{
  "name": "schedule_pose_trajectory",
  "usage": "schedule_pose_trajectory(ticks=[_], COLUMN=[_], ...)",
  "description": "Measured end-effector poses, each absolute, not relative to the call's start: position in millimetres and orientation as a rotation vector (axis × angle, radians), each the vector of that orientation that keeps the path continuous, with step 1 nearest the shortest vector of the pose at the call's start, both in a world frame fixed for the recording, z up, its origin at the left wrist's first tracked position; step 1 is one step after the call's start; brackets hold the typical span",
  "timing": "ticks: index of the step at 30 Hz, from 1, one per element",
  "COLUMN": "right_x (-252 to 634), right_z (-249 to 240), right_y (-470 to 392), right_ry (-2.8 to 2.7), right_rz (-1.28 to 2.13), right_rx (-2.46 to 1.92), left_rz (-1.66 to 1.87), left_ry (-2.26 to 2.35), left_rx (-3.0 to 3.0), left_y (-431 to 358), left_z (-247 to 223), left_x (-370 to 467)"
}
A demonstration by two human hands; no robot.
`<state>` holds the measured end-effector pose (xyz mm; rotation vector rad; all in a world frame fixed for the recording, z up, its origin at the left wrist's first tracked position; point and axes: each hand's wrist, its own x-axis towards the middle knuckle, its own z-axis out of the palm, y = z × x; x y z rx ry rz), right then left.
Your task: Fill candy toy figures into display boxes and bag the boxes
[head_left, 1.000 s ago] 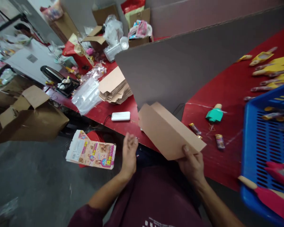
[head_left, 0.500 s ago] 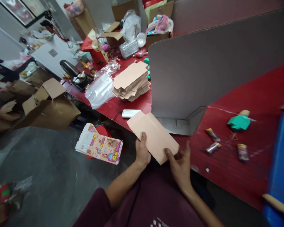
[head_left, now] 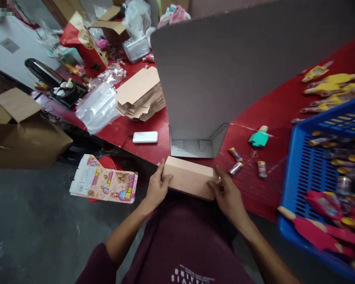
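Between my hands is a plain tan cardboard box [head_left: 189,179], opened out into a long block near the table's front edge. My left hand [head_left: 159,185] grips its left end, thumb on the front face. At the right end, my right hand [head_left: 226,193] has its thumb and fingers closed on the box's edge. Just behind it stands a large grey cardboard display [head_left: 201,83] with a shallow tray at its foot. A stack of flat tan box blanks [head_left: 140,92] lies to the left of that display.
A white power bank [head_left: 145,137] rests on the red table [head_left: 162,122]. Printed cartons [head_left: 106,181] lie on a red stool at left. Small wrapped tubes [head_left: 262,169] and a green toy [head_left: 258,138] sit right, beside a blue basket [head_left: 286,181] of toys.
The flat tan blank has been squared into a box shape and turned closer to level. Both hands now hold its ends. The view has swung right, bringing in more of the blue basket.
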<state>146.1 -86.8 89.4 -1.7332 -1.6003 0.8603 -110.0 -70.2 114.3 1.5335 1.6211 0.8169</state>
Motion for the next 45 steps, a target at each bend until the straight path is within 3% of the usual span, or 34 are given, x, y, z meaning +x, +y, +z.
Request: schedule_pose_trajectory(ticks=[14,17,23,26,32,40,42,45], right_x=[160.5,162.3,161.8,165.0,170.6,153.4,149.9,148.7], right_z=[112.2,119.2,136.5,135.5,104.0,118.6,125.1,126.9], right_y=[-154.0,-143.4,-56.2,-12.9,15.1,32.8,38.0,44.4], right_ry=[-1.852,-1.849,-1.762,-1.814,-2.034,-2.368,-2.392,-2.412], right_rz=[1.402,1.217,0.428,0.315,0.338,0.526,0.557,0.576], right_rx=[-1.929,-1.873,-1.842,-1.868,-1.962,-2.265,-2.250,-2.214], left_rz=[-0.163,0.004,0.844,0.963,0.784,-0.222,-0.217,0.102], left_ry=[1.460,1.529,1.776,1.813,1.832,2.072,2.053,1.881], left_rx=[2.004,2.112,2.256,2.197,2.190,2.170,2.208,2.494], left_y=[-111.5,-108.7,-43.9,-6.3,24.4,33.7,33.5,36.7], left_z=[154.1,150.9,130.9,115.8,83.1,110.0,115.0,110.3], left_x=[-132.1,-123.9,-92.7,-82.5,-80.9,-60.6,-49.4,-32.0])
